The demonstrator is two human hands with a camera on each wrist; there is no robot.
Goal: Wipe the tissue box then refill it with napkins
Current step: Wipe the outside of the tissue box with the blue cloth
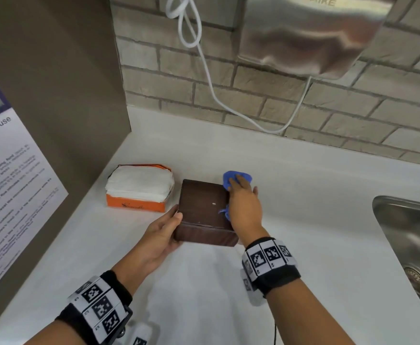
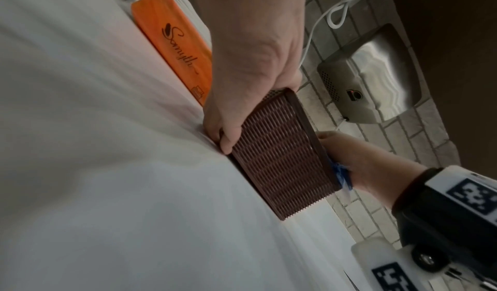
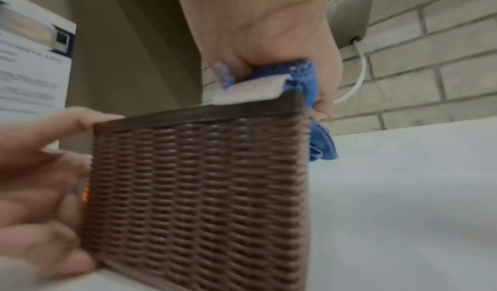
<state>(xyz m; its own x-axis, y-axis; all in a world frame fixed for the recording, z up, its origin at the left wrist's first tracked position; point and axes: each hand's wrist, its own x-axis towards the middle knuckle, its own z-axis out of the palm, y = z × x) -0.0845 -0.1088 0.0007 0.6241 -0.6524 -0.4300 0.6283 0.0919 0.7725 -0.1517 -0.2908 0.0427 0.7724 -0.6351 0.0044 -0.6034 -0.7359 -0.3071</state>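
The dark brown woven-look plastic tissue box (image 1: 205, 212) sits on the white counter (image 1: 303, 220), near the front, w/ its flat plain side up, so it looks flipped over, prob. so that side can be cleaned. The left hand (image 1: 160, 232) grips the box's left side, thumb on the top edge & fingers down by the near wall; I think it holds the box so it won't slide while it gets rubbed. The right hand (image 1: 243, 205) lies over the box's right edge and presses a crumpled blue cloth (image 1: 236, 178) on it. In the right wrist view its fingers curl round the cloth at the box's corner, so it is gripping the cloth. Part of the cloth sticks out past the fingertips at the far corner, and a bit pokes out under the palm. So the wiping step is going on, at the right side. Just left of the box, close but not touching, is an orange pack of white paper napkins (image 1: 140, 188), open at the top. It waits close by for the refill, which isn't started yet. Before that the box will prob. need turning back over. A steel sink (image 1: 408, 235) is off to the right, well apart. A silver hand dryer (image 1: 311, 33) w/ a white cord (image 1: 204, 61) hangs on the brick wall behind.
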